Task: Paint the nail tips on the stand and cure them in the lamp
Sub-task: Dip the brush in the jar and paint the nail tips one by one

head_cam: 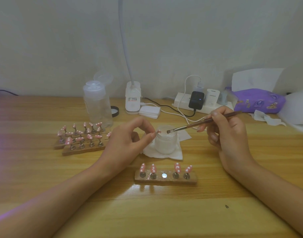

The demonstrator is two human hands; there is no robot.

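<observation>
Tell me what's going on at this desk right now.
A person is painting pink nail tips. The left hand pinches one nail tip at the mouth of the white jar, while the right hand holds a brush with its bristles at the jar's top. On the near stand, four tips are up and the middle spot is bare. More stands of dotted pink tips sit at the left.

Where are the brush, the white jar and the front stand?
brush (190,125), head view, middle of its handle.
white jar (164,143), head view, its front wall.
front stand (166,181), head view, its wooden front edge.
</observation>
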